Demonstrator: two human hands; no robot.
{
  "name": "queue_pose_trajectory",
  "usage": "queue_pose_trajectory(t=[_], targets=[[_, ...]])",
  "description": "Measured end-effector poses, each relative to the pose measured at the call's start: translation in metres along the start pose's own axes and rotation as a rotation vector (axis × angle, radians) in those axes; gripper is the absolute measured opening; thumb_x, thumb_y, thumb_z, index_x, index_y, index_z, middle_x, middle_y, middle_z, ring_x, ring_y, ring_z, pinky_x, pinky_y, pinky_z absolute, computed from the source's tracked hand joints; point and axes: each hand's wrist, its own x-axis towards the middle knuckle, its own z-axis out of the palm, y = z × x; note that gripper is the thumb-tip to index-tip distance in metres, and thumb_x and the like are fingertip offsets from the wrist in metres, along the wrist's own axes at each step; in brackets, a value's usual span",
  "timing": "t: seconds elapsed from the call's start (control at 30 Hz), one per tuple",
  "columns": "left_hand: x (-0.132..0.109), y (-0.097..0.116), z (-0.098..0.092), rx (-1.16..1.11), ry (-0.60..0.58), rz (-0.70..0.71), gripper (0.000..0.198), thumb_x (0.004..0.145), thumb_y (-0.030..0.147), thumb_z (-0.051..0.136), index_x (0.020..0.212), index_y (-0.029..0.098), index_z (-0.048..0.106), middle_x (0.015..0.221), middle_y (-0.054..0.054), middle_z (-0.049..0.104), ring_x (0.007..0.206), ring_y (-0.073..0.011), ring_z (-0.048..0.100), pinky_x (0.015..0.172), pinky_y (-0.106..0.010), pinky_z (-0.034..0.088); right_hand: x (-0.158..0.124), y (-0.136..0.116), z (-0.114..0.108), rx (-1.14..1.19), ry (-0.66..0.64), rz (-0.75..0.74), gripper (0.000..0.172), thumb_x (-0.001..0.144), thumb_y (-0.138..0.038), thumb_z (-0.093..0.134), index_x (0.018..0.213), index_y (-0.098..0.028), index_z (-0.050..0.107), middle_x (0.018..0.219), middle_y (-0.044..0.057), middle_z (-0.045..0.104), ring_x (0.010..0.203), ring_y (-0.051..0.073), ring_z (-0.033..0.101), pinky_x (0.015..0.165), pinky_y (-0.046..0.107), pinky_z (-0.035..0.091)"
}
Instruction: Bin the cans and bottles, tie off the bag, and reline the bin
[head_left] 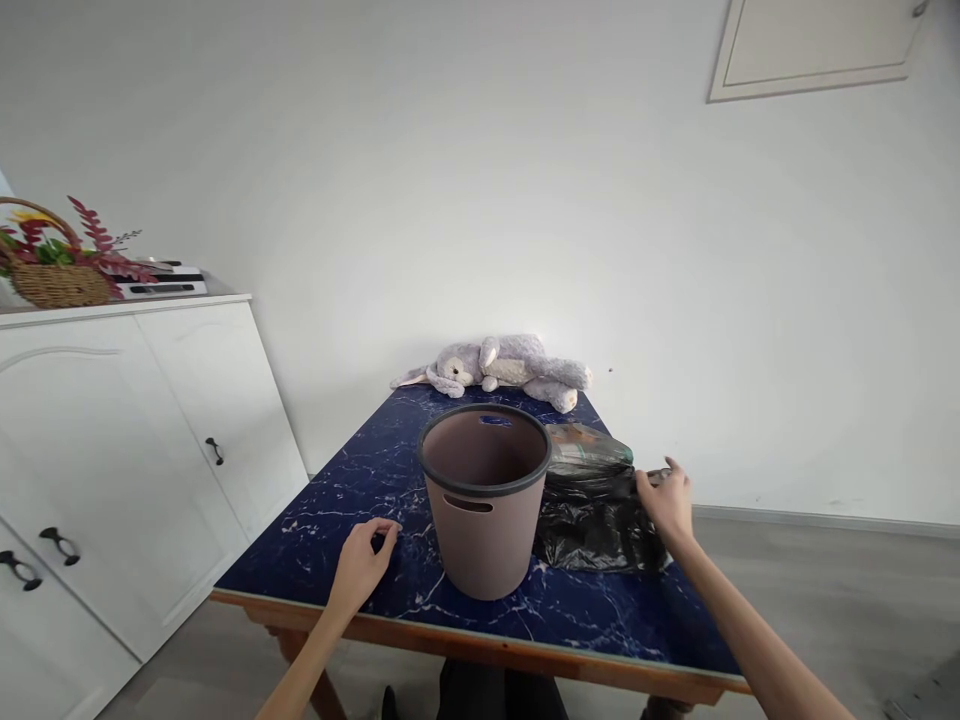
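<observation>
A brown plastic trash bin (487, 540) with a dark rim and a slot handle stands upright near the table's front edge. Left of it, my left hand (365, 562) rests over the tabletop, thumb and fingertips curled together with nothing visible in them. On the bin's other side lies a crumpled black garbage bag (596, 525), spread over the table. Its right edge is pinched between the thumb and fingers of my right hand (670, 505). Behind the black bag sits a clear plastic package (585, 445), its contents hard to make out.
The table (330, 530) has a blue marble-patterned top and wooden edge. A plush rabbit (510, 365) lies at its far end against the wall. A white cabinet (172, 420) stands at left, carrying a wicker flower basket (60, 285).
</observation>
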Motion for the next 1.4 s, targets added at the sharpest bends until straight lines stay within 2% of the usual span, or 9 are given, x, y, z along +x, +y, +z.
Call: queue_pose_trajectory(t=[0.1,0.17,0.27,0.43,0.53,0.67,0.9,1.13,1.4], targets=[[0.0,0.001,-0.001,-0.001,-0.005,0.0,0.045,0.094,0.059,0.051,0.095,0.024,0.079,0.098,-0.011,0.081,0.101,-0.0331,0.073,0.096,-0.044,0.056,-0.044,0.003,-0.024,-0.067,-0.069,-0.179,0.059,0.09,-0.04,0.063,0.143,-0.016,0.053,0.158,0.02,0.045,0.152,0.038,0.037,0.126,0.054,0.03],[0.0,0.002,-0.002,0.001,-0.007,0.0,0.044,0.094,0.059,0.052,0.096,0.024,0.079,0.098,-0.011,0.081,0.101,-0.0332,0.073,0.097,-0.045,0.056,-0.076,0.009,-0.033,-0.186,-0.209,-0.457,0.046,0.096,-0.04,0.056,0.138,-0.02,0.055,0.148,0.018,0.054,0.146,0.039,0.045,0.123,0.061,0.034],[-0.001,0.004,-0.003,0.008,-0.013,0.001,0.043,0.094,0.058,0.053,0.097,0.024,0.079,0.099,-0.01,0.081,0.102,-0.0326,0.074,0.096,-0.044,0.057,-0.112,0.02,-0.038,-0.272,-0.379,-0.563,0.033,0.102,-0.039,0.051,0.133,-0.028,0.057,0.142,0.015,0.06,0.137,0.039,0.055,0.117,0.064,0.044],[0.001,0.003,-0.004,0.027,-0.007,-0.008,0.043,0.094,0.059,0.052,0.097,0.025,0.079,0.097,-0.009,0.081,0.1,-0.0321,0.076,0.094,-0.043,0.059,-0.131,0.031,-0.039,-0.267,-0.538,-0.55,0.027,0.104,-0.042,0.05,0.127,-0.034,0.063,0.136,0.01,0.067,0.131,0.038,0.063,0.11,0.062,0.053],[0.002,0.001,-0.004,0.024,-0.012,-0.011,0.045,0.095,0.061,0.051,0.098,0.025,0.079,0.095,-0.008,0.081,0.098,-0.0312,0.077,0.091,-0.041,0.06,-0.131,0.03,-0.041,-0.25,-0.548,-0.519,0.026,0.104,-0.047,0.053,0.121,-0.032,0.066,0.126,0.009,0.07,0.123,0.037,0.067,0.103,0.059,0.056],[0.003,-0.002,-0.004,0.004,-0.007,-0.041,0.049,0.094,0.064,0.05,0.099,0.024,0.078,0.092,-0.008,0.081,0.098,-0.0311,0.077,0.093,-0.041,0.06,-0.131,0.03,-0.044,-0.223,-0.464,-0.396,0.031,0.105,-0.055,0.052,0.113,-0.028,0.064,0.103,0.008,0.071,0.101,0.031,0.07,0.094,0.051,0.055],[0.002,-0.001,-0.005,-0.07,0.019,-0.058,0.047,0.093,0.064,0.052,0.098,0.024,0.076,0.089,-0.007,0.081,0.094,-0.0294,0.078,0.097,-0.04,0.058,-0.127,0.052,-0.036,-0.365,-0.117,-0.396,0.049,0.101,-0.052,0.045,0.138,-0.02,0.054,0.128,0.019,0.063,0.123,0.042,0.06,0.099,0.058,0.049],[0.0,0.006,-0.009,-0.1,0.036,-0.076,0.046,0.092,0.063,0.054,0.096,0.023,0.076,0.086,-0.006,0.081,0.09,-0.0283,0.078,0.093,-0.037,0.059,-0.123,0.068,-0.035,-0.257,-0.276,-0.223,0.044,0.097,-0.053,0.048,0.126,-0.022,0.06,0.107,0.012,0.072,0.103,0.034,0.072,0.081,0.044,0.055],[-0.001,0.007,-0.012,-0.126,0.06,-0.081,0.044,0.091,0.062,0.056,0.095,0.024,0.077,0.084,-0.006,0.081,0.088,-0.0277,0.079,0.092,-0.036,0.059,-0.117,0.061,-0.048,-0.013,-0.37,0.03,0.066,0.087,-0.072,0.059,0.128,-0.021,0.063,0.102,0.009,0.075,0.1,0.03,0.073,0.084,0.037,0.056]])
